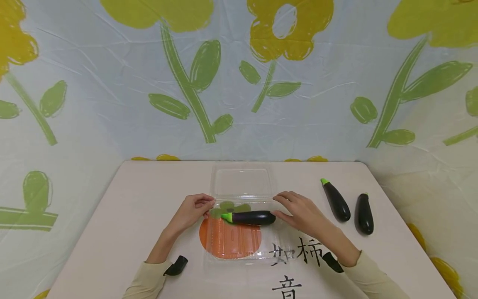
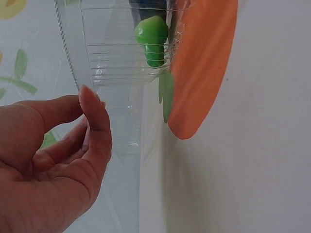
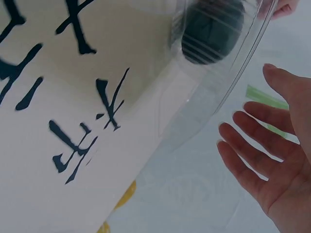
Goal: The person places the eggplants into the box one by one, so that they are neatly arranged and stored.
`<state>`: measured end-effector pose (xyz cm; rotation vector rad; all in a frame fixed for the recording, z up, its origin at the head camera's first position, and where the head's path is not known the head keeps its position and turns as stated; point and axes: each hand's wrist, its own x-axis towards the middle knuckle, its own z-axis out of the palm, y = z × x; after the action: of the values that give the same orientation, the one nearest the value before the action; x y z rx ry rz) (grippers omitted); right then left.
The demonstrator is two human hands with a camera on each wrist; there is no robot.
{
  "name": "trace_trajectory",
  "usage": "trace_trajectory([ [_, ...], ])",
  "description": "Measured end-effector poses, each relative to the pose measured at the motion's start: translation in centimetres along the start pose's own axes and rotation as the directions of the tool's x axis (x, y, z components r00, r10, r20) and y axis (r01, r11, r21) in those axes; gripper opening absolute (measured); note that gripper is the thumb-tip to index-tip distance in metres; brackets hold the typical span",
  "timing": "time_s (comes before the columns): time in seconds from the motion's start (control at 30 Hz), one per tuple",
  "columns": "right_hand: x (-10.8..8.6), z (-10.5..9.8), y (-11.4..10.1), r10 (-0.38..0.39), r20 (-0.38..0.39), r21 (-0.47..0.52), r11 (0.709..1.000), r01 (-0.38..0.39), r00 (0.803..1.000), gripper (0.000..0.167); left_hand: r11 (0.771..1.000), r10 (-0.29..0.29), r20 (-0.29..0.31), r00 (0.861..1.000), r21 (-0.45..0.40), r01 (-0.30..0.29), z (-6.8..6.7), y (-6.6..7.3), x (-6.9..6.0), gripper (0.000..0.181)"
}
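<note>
A clear plastic clamshell box (image 1: 257, 245) stands on the table with its lid (image 1: 242, 181) laid back behind it. Inside the box, toward the back, one eggplant (image 1: 254, 217) lies sideways, its green stem (image 2: 151, 36) toward the left. My left hand (image 1: 192, 211) pinches the box's rim near the left back corner between thumb and finger; the left wrist view shows the hand (image 2: 63, 145) with those fingertips meeting at the edge. By the right side of the box is my right hand (image 1: 302, 209), its fingers spread and relaxed. In the right wrist view that hand (image 3: 272, 145) holds nothing.
Two more eggplants, one (image 1: 337, 201) nearer the box and one (image 1: 364, 214) further right, lie on the table (image 1: 149, 187). The tabletop bears an orange persimmon print and black characters (image 1: 285, 286). A flower-patterned cloth (image 1: 298, 124) surrounds the back and sides.
</note>
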<state>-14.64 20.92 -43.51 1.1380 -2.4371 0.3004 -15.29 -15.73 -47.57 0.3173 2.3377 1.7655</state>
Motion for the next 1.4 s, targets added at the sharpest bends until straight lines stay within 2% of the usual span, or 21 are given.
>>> trace_trajectory([
  [0.23,-1.1,-0.4,1.6,0.032,-0.047,0.003,0.999,-0.032,0.998,0.04,1.0,-0.01,-0.003,1.0,-0.013,0.01,-0.1,-0.1,0.0,0.028],
  [0.5,-2.6,-0.8,3.1,0.126,-0.038,0.013,0.992,-0.126,0.991,0.041,1.0,-0.006,0.002,1.0,-0.008,0.006,-0.1,-0.1,0.0,0.028],
  [0.7,-3.7,-0.9,4.4,0.126,-0.092,0.012,0.992,-0.125,0.988,0.037,1.0,-0.024,0.002,1.0,-0.018,0.024,-0.1,0.3,-0.2,0.029],
  [0.77,-4.0,-0.8,4.8,0.12,-0.119,0.01,0.993,-0.12,0.986,0.042,1.0,-0.022,0.001,1.0,-0.018,0.022,-0.1,0.3,-0.1,0.029],
  [0.87,-4.5,-0.8,5.3,0.119,-0.156,0.017,0.993,-0.118,0.98,0.052,1.0,-0.021,-0.001,1.0,-0.018,0.021,0.0,0.3,-0.1,0.029],
  [0.93,-4.9,-0.9,5.8,0.125,-0.176,0.026,0.992,-0.122,0.976,0.05,1.0,-0.024,-0.003,1.0,-0.017,0.024,0.0,0.3,-0.1,0.029],
  [1.1,-5.8,-1.0,6.8,0.18,-0.184,0.053,0.984,-0.173,0.966,0.029,0.999,-0.035,0.001,0.999,-0.015,0.035,-0.1,0.0,-0.1,0.03],
  [1.27,-6.7,-1.3,7.6,0.235,-0.17,0.047,0.972,-0.231,0.957,0.037,1.0,-0.026,0.006,1.0,-0.018,0.026,-0.1,-0.2,0.0,0.03],
  [1.4,-7.4,-1.7,8.2,0.266,-0.194,0.04,0.964,-0.263,0.944,0.037,1.0,-0.018,0.009,1.0,-0.015,0.018,-0.1,-0.2,0.0,0.031],
])
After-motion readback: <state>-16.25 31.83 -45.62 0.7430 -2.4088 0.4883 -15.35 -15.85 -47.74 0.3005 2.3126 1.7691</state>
